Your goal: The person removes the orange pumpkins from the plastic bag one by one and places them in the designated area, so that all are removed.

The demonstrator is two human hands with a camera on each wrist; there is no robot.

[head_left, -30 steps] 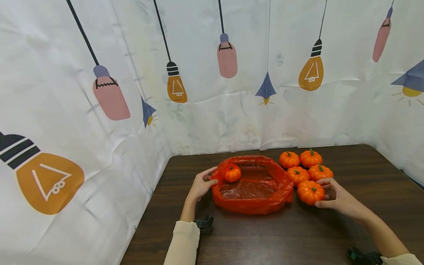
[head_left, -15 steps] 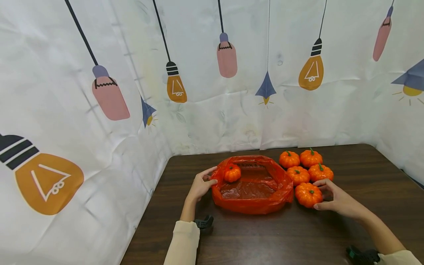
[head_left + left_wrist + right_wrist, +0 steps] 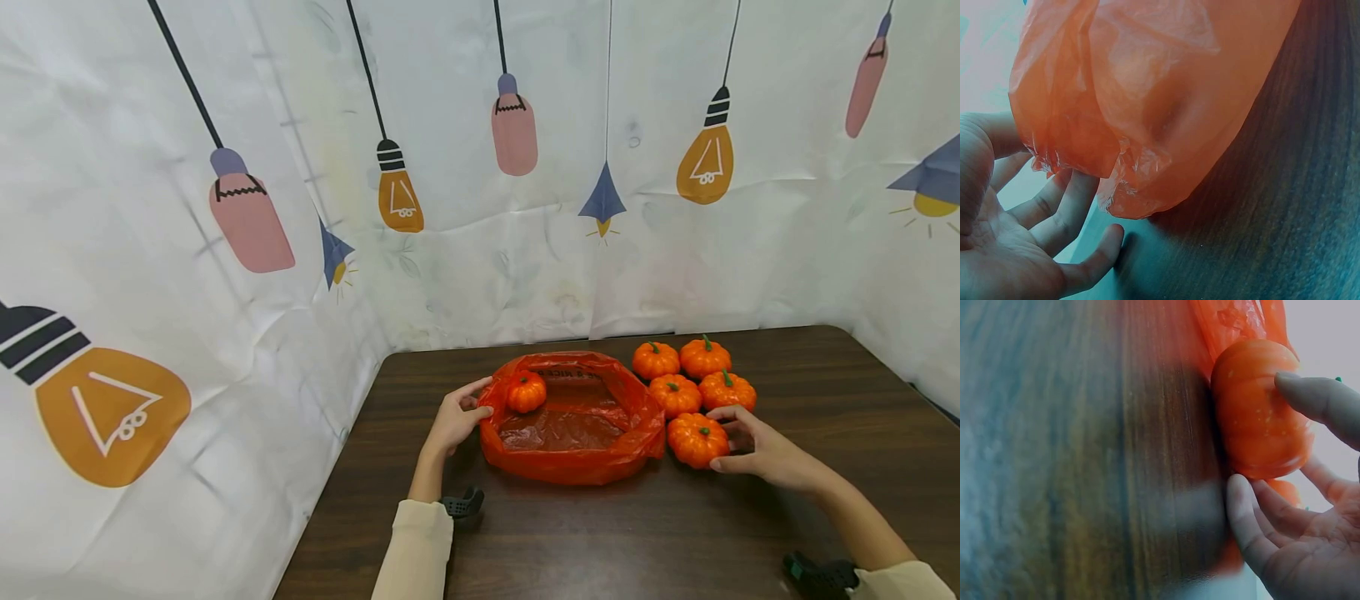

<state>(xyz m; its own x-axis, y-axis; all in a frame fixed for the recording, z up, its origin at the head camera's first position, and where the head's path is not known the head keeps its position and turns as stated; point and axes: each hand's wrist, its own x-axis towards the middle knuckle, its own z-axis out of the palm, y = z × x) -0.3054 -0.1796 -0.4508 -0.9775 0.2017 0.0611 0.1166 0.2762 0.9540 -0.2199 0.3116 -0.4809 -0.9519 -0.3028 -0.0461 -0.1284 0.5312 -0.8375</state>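
Observation:
A red plastic bag (image 3: 570, 465) lies on the table with its mouth spread wide, and one small orange pumpkin (image 3: 527, 392) is inside at the left. My left hand (image 3: 454, 423) holds the bag's left rim between thumb and fingers; in the left wrist view, some fingertips are hidden behind the red film (image 3: 1154, 94). Just right of the bag, my right hand (image 3: 765, 450) grips a larger orange pumpkin (image 3: 697, 440). In the right wrist view, the thumb presses one side of this pumpkin (image 3: 1263, 419), with other fingers around the far side.
Several more orange pumpkins (image 3: 675, 396) with green stems cluster behind the right hand, one close against the bag's right side. The dark wooden table (image 3: 600, 533) meets a white printed cloth wall (image 3: 480, 283) at the back and left.
My right hand has shifted slightly left with the pumpkin, bringing it closer to the bag, mostly in the first half second. The left hand and bag have stayed put.

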